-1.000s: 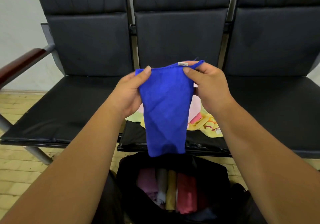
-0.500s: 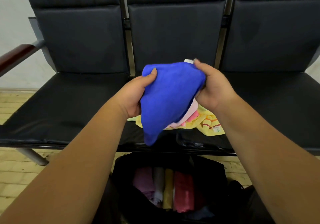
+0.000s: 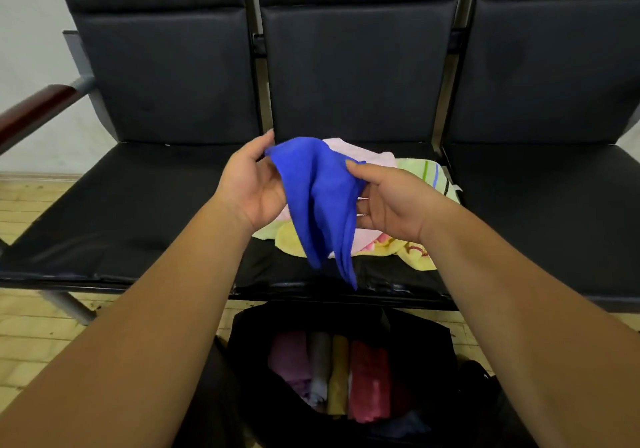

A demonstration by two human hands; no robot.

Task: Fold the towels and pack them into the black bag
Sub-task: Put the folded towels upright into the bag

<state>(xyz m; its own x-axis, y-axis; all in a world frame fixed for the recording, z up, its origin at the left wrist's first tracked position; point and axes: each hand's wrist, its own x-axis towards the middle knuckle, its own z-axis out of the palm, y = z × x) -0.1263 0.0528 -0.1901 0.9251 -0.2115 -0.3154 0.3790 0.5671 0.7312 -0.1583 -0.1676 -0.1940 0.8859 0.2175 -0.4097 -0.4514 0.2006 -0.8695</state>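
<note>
A blue towel (image 3: pixel 322 201) hangs in loose folds between my two hands above the middle seat. My left hand (image 3: pixel 251 184) holds its upper left corner between thumb and fingers, palm turned inward. My right hand (image 3: pixel 391 201) pinches the right edge, thumb on top and fingers under the cloth. Behind the hands, a pink towel (image 3: pixel 360 153) and a yellow towel (image 3: pixel 412 253) lie in a heap on the seat. On the floor below stands the open black bag (image 3: pixel 249 340), with several folded towels (image 3: pixel 367 378) side by side inside it: pink, grey, yellow and red.
A black three-seat bench (image 3: pixel 138 205) spans the view, with a wooden armrest (image 3: pixel 34 111) at its left end. The bag sits against the bench's front edge on a pale wooden floor (image 3: pixel 31 336). A light wall (image 3: pixel 27 32) is behind on the left.
The towel, first stretched flat by its top corners, was bunched up. My hands have since dropped lower and turned palms inward, and the cloth now droops in folds.
</note>
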